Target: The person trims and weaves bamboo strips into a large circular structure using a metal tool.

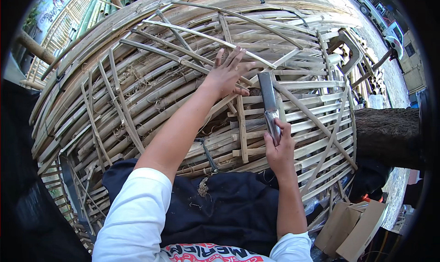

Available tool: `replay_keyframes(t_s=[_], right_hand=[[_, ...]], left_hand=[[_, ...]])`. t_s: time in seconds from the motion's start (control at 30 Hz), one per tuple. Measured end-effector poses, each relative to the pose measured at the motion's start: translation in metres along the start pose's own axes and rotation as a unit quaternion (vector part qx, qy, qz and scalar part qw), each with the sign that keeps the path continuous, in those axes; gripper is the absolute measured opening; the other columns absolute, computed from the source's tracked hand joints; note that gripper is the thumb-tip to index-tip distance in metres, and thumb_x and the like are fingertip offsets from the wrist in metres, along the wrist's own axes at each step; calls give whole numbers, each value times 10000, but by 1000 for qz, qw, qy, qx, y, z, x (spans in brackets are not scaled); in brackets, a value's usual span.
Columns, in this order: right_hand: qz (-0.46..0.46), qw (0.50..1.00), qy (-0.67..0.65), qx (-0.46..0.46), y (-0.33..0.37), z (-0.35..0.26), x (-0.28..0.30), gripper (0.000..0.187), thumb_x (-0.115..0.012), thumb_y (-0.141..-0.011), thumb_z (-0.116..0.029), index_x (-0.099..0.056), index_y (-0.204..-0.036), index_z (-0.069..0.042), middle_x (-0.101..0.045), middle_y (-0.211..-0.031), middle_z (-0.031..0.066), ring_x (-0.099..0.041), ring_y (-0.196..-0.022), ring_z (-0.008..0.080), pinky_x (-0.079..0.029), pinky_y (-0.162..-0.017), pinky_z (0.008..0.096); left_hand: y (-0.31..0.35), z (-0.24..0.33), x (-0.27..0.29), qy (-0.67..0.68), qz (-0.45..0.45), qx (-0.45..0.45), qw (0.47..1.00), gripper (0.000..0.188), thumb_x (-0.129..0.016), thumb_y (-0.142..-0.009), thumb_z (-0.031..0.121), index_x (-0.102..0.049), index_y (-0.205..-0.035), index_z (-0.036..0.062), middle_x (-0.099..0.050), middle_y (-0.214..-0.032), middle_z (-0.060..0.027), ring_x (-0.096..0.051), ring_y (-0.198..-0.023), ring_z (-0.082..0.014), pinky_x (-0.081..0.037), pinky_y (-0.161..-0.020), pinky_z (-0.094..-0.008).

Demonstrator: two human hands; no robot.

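Note:
My right hand (280, 145) is closed around the shiny metal handle of a broad, square-ended knife (267, 92). Its dark blade points away from me, over the bamboo slats. To the left of the blade, my left hand (227, 74) reaches out with its fingers spread over several thin bamboo strips (174, 49). The palm side is hidden, so a grip on any strip does not show. One pale strip (206, 36) runs past my left fingertips, its end close to the knife's tip. Beneath everything lies a large stack of split bamboo slats (160, 95).
Dark cloth (220, 207) covers my lap, with some fibre scraps on it. A thick log (387, 133) stands at the right, and an open cardboard box (348, 227) sits at the lower right. Bamboo poles (94, 12) lean at the far left; a vehicle (392, 35) is at the far right.

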State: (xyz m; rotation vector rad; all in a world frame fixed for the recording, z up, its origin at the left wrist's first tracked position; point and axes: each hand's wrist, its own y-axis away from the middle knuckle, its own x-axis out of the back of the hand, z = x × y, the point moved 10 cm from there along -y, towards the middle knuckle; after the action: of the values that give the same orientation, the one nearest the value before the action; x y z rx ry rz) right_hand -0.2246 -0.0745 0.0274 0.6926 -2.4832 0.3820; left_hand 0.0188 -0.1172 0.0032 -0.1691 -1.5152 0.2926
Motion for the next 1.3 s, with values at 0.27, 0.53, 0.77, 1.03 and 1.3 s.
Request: replay_keyframes(t_s=[0.27,0.53,0.77,1.03,1.3], right_hand=[[-24,1000,-2,13,-2,-1,-12,368,-635,-925,-77,-506,-1264,-20,-657,-1088,271,-677,-916,432,-530,-764,457],[-5,996,-79,-34,-5,7,-18,512,-684,-895,-86,-429,-1331,-1,-669,-981,254,-712,-823,360,-545,-716,416],[24,996,-87,-3,-6,20,-11,517,-697,-888,-93,-436,-1326,-9,-669,-917,236,-711,-790,346,-545,-688,425],[9,996,-86,-3,-5,18,-17,520,-716,-879,-110,-452,-1315,-9,-674,-906,233,-708,-793,371,-544,-700,428],[0,999,-33,13,-9,22,-25,527,-745,-876,-137,-475,-1313,-19,-679,-911,262,-707,-822,414,-539,-720,454]], left_hand=[[-4,-1,-30,-7,-227,-9,974,1291,-689,-617,832,-81,-1634,321,71,-1692,-180,66,-1569,-335,-12,-1184,-711],[9,4,22,29,-24,-98,995,1215,-873,-526,624,-340,-1548,240,-277,-1624,-190,-244,-1521,-359,-139,-1202,-661],[72,-23,45,87,79,-133,984,368,-733,-794,127,-688,-1156,81,-682,-1215,-74,-604,-1216,-246,-419,-1097,-404],[80,-12,41,-55,92,-98,989,365,-614,-846,25,-685,-1204,49,-683,-1257,-90,-645,-1176,-249,-503,-1036,-410],[59,-10,29,-116,-25,-120,986,336,-643,-857,83,-675,-1189,39,-670,-1052,-48,-676,-1039,-198,-572,-855,-323]])
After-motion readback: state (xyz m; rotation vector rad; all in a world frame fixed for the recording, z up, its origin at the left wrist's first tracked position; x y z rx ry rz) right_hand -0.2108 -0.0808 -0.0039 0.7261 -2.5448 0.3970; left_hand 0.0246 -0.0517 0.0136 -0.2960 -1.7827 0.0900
